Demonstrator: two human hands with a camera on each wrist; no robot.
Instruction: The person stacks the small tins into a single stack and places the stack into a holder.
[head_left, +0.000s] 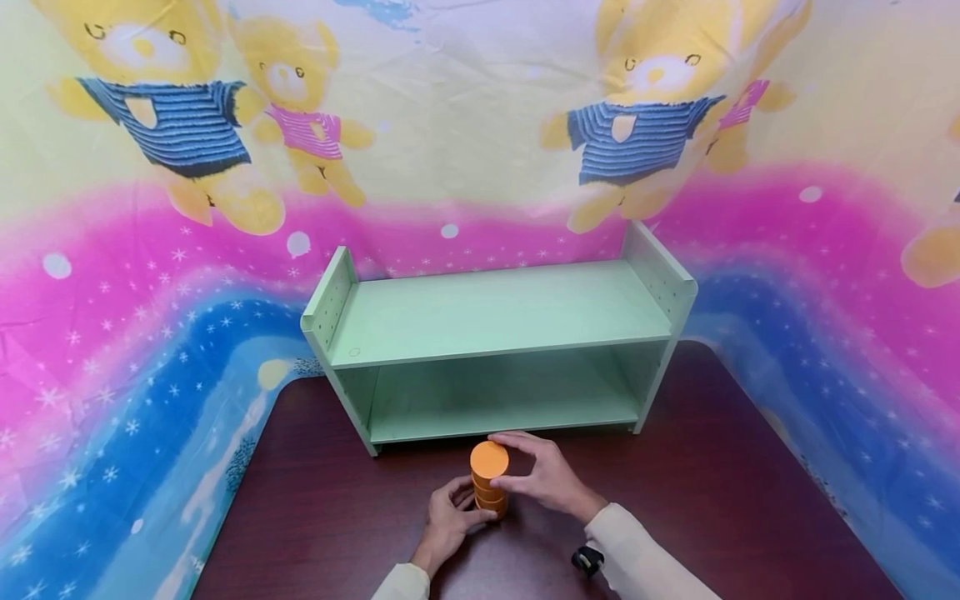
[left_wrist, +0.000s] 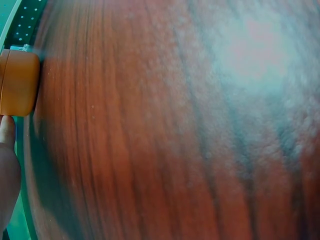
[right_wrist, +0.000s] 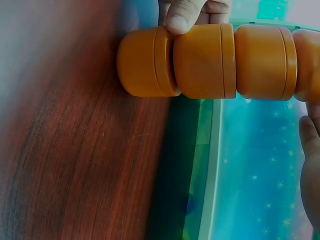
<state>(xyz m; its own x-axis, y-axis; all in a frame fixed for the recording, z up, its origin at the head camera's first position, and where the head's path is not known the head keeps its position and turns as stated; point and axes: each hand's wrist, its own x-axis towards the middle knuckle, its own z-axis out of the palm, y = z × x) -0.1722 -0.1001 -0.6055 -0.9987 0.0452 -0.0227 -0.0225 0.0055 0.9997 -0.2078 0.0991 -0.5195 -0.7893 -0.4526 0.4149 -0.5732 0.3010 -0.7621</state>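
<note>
Several small orange jars with lids stand stacked in one column on the dark table, in front of the shelf. In the head view the top jar (head_left: 490, 460) is pinched between the thumb and fingers of my right hand (head_left: 551, 477). My left hand (head_left: 447, 521) curls round the lower part of the stack. The right wrist view shows the left thumb lying where the bottom jar (right_wrist: 142, 62) meets the jar above it (right_wrist: 202, 62). At that view's right edge my right hand (right_wrist: 311, 170) touches the top jar. The left wrist view catches only one jar (left_wrist: 21, 82) and a fingertip.
A pale green two-tier shelf (head_left: 495, 312) stands behind the stack, close to it. The dark red-brown wooden table (head_left: 697, 500) stretches to both sides. A cloth printed with bears (head_left: 450, 150) hangs round the back and sides. A black device (head_left: 587, 560) sits at my right wrist.
</note>
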